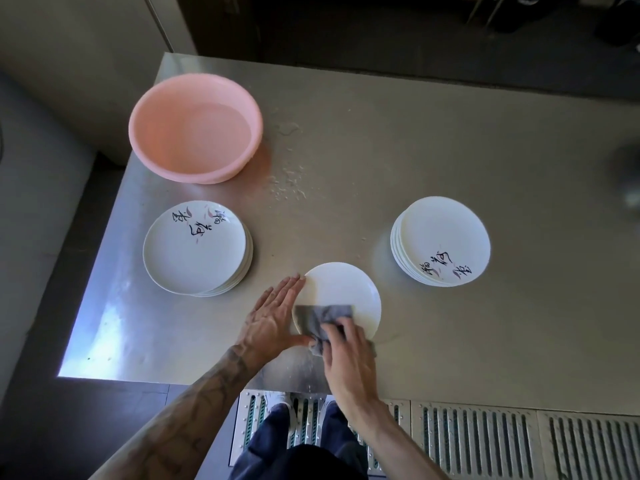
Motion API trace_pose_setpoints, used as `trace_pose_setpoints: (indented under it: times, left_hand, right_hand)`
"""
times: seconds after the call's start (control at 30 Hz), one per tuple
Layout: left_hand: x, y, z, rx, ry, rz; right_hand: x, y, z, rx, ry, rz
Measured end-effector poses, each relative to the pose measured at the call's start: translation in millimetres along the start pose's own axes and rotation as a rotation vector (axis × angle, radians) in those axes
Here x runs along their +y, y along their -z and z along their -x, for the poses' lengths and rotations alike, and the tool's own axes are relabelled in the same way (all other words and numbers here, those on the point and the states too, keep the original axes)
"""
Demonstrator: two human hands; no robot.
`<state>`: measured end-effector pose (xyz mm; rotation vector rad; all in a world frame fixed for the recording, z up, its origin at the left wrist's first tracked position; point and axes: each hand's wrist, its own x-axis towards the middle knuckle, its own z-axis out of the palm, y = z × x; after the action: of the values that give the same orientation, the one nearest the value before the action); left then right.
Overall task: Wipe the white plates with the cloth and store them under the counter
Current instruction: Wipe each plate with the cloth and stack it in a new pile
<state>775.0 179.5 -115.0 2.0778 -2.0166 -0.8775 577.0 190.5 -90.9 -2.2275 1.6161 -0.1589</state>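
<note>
R hand grips cloth on plate; L hand flat at rim. Left stack, right stack: calligraphy unreadable.

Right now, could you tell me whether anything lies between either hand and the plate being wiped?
Only the cloth: it lies between the right hand and the plate. The left hand touches the plate's left rim directly. The space under the counter is out of view.
</note>
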Motion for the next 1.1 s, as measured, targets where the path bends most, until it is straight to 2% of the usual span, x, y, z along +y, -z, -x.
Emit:
trace_pose_setpoints:
  times: [0.1, 0.2, 0.3, 0.4, 0.53, 0.63, 0.73, 0.83, 0.93, 1.1]
  left_hand:
    - [0, 0, 0, -0.003, -0.007, 0.007]
    - [0, 1, 0, 0.002, -0.019, 0.024]
    - [1, 2, 2, -0.014, -0.027, 0.016]
    - [0, 0, 5, 0.008, -0.053, -0.052]
    - [-4, -9, 18, 0.122, -0.294, -0.305]
    - [-6, -16, 20, 0.196, -0.471, -0.377]
    - [-6, -27, 15, 0.286, -0.528, -0.458]
    - [-4, -33, 8, 0.245, -0.565, -0.68]
    - [-2, -27, -5, 0.209, -0.6, -0.791]
    - [10, -18, -11, 0.201, -0.656, -0.748]
  right_hand:
    - [8, 3, -3, -0.028, 0.071, -0.003]
    - [43, 17, -12, 0.034, 0.076, 0.066]
    - [59, 25, -40, 0.068, -0.014, 0.086]
    - [51, 26, -59, 0.074, -0.129, -0.058]
    - [54, 34, -52, 0.108, -0.15, -0.189]
    - [62, 41, -38, 0.14, -0.17, -0.288]
    - [66, 45, -26, 0.207, -0.252, -0.395]
    - [66, 53, -18, 0.265, -0.318, -0.461]
    - [65, 59, -14, 0.271, -0.349, -0.474]
    - [65, 66, -11, 0.302, -0.359, -0.492]
